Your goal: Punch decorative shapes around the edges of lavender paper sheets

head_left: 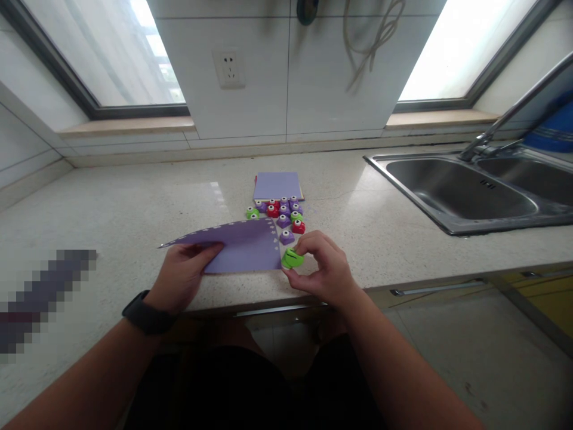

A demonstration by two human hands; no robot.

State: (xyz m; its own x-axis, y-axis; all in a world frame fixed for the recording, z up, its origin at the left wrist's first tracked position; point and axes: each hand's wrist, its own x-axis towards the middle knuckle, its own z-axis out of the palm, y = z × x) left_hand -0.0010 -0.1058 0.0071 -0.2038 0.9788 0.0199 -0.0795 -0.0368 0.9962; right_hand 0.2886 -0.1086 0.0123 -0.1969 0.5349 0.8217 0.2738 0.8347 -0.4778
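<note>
A sheet of purple paper (253,251) is pinched by its left side in my left hand (185,269), fingers under it and thumb on top. White star shapes run along its far and right edges, and the far left part curls up off the counter. At the sheet's near right corner, my right hand (324,266) grips a green craft punch (292,258) between thumb and fingers. Whether the paper's edge sits inside the punch slot I cannot tell. Just beyond are a purple craft punch (287,237), a red craft punch (298,227) and several more in green, red and purple.
Behind the punches lies a stack of coloured paper (276,185), purple on top. A steel double sink (452,185) with a faucet (481,143) is set into the speckled counter (134,197) at right. The counter's front edge runs close below my hands.
</note>
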